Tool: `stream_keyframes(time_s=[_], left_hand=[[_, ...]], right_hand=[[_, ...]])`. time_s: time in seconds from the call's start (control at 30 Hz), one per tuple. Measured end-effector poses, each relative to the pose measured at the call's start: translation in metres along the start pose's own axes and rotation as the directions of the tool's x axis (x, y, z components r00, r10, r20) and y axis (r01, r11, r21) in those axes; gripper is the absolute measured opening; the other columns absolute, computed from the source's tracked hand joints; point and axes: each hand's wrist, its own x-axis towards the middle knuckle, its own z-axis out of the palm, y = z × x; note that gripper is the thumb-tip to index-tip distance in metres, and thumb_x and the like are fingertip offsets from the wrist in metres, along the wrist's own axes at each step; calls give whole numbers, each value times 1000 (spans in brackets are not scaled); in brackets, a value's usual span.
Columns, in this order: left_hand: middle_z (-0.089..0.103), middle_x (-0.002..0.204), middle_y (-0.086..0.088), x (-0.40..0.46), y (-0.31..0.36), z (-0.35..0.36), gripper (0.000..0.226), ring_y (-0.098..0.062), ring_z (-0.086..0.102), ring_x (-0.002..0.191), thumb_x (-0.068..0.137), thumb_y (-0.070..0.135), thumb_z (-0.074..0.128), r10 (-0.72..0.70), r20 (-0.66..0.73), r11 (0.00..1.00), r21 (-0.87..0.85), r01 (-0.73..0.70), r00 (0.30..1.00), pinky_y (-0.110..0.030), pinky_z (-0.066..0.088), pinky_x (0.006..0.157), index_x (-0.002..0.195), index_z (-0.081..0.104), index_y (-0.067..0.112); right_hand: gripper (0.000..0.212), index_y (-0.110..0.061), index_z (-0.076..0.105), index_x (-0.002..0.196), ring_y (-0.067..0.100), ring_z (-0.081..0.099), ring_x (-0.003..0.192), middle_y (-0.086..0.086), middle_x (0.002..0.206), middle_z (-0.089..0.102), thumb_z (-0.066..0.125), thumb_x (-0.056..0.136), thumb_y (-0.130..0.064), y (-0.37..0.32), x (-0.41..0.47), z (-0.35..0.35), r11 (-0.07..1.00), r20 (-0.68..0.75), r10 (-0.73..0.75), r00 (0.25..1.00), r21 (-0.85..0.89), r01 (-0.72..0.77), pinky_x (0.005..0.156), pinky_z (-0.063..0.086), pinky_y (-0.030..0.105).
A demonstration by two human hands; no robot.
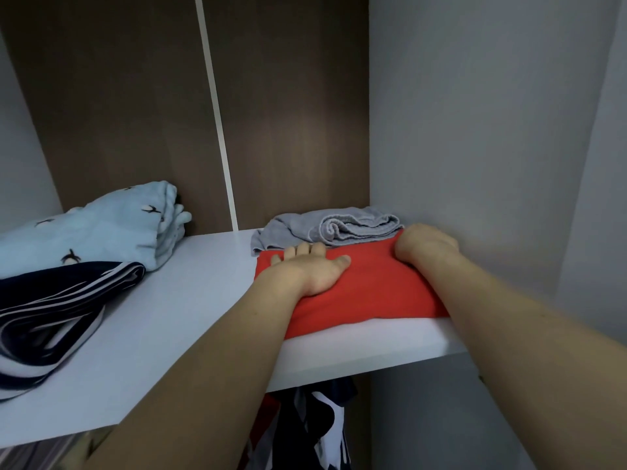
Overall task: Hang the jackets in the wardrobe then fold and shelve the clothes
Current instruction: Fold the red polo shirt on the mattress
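The left hand [314, 271] lies flat with straight fingers pressing on the folded red garment [366, 293], which sits on the white shelf [190, 300] before a grey towel [339, 227]. The right hand [425, 247] grips the garment's far corner with fingers curled.

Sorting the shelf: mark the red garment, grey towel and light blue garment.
red garment [373, 286], head view, bare top between the hands
grey towel [353, 227], head view, rolled fold
light blue garment [112, 228], head view, top face

No legible text, labels, brands or numbers anywhere in view.
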Motion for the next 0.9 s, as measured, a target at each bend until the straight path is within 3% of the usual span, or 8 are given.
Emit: stream_keyframes(time_s=[0.27, 0.43, 0.53, 0.63, 0.73, 0.9], left_hand=[[5, 166, 0, 10, -5, 1, 81, -25, 3, 152, 91, 76, 19, 0, 64, 1000, 13, -1, 998, -49, 2, 122, 157, 11, 30], [12, 165, -5, 1, 0, 2, 77, -26, 9, 152, 95, 70, 17, 8, 9, 999, 33, -9, 1000, -50, 3, 122, 157, 17, 24], [22, 162, -10, -14, 3, -6, 71, -29, 17, 149, 99, 63, 20, 59, -94, 996, 65, -53, 994, -50, 6, 121, 154, 26, 18], [28, 159, -11, -42, 3, -23, 63, -28, 19, 148, 102, 55, 25, 150, -293, 987, 98, -127, 944, -48, 5, 121, 149, 34, 14], [20, 163, -8, -79, 4, -36, 62, -25, 10, 151, 103, 49, 26, 195, -424, 975, 180, -129, 885, -45, -1, 122, 154, 24, 13], [16, 163, -7, -151, 10, -43, 62, -25, 7, 152, 104, 46, 27, 252, -509, 958, 253, -137, 823, -44, 0, 123, 155, 19, 12]], right_hand=[[43, -3, 53, 133, 33, 51, 129, 18, 140, 52, 47, 92, -15, 1, 5, 7, 985, -102, -23, 995, 170, 40, 104, 42, 39], [40, 1, 55, 129, 38, 51, 124, 24, 135, 52, 48, 92, -13, 1, -13, -12, 952, -210, -107, 972, 261, 162, 103, 43, 40], [44, -2, 51, 136, 38, 48, 128, 22, 138, 50, 47, 95, -15, 1, -35, -34, 904, -329, -202, 922, 300, 305, 105, 39, 40], [43, 0, 49, 136, 37, 47, 129, 23, 139, 49, 46, 96, -17, 6, -68, -53, 873, -362, -299, 883, 270, 406, 106, 37, 39], [42, 0, 48, 134, 38, 45, 129, 22, 139, 48, 46, 96, -18, 20, -107, -65, 858, -355, -360, 863, 239, 456, 108, 37, 41], [44, -1, 44, 137, 35, 43, 132, 19, 141, 46, 47, 97, -19, 61, -164, -81, 838, -342, -400, 851, 239, 490, 110, 35, 39]])
